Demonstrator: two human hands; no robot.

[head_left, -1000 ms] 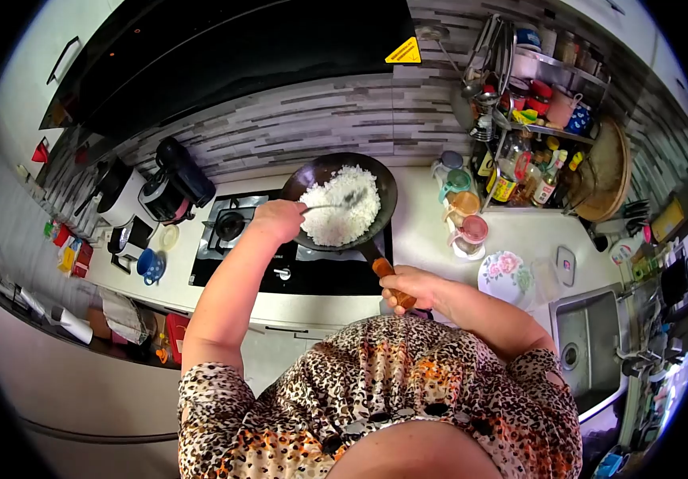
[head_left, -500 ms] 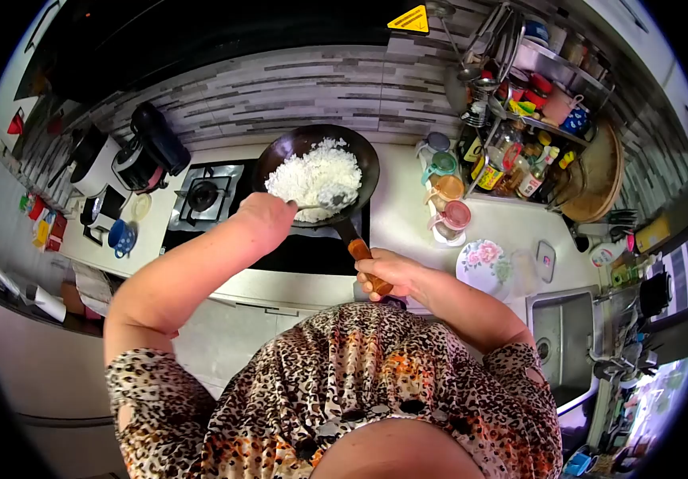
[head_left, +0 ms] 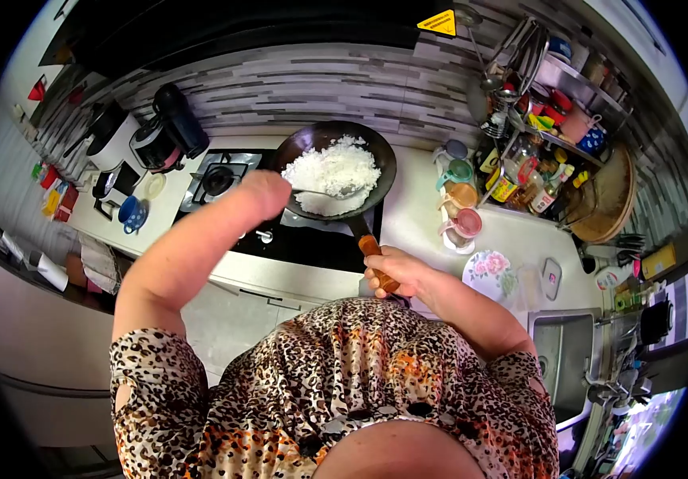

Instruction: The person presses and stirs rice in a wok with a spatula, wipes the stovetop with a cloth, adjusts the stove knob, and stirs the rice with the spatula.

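A dark wok [head_left: 286, 152] with a wooden handle [head_left: 376, 260] sits over the right side of the stove. White rice [head_left: 330, 166] is heaped inside it. My right hand [head_left: 396, 271] is closed around the handle, close to my body. My left hand [head_left: 266, 194], slightly blurred, is at the wok's left rim. It grips a metal cooking spoon [head_left: 320, 191], whose thin handle reaches rightward over the rim. The spoon's head rests in the rice near the right side of the heap. My left fingers are mostly hidden behind the hand.
A bare gas burner [head_left: 218, 180] lies to the left, with a blue cup [head_left: 131, 214] beyond it. Lidded jars [head_left: 461, 195] line the counter right of the wok, near a flowered plate [head_left: 488, 273] and a sink [head_left: 563, 351]. A rack [head_left: 555, 132] holds bottles and utensils.
My left hand has moved left and away from me relative to the wok, and the spoon's head has shifted in the rice. My right hand keeps its hold. The whole view has shifted slightly.
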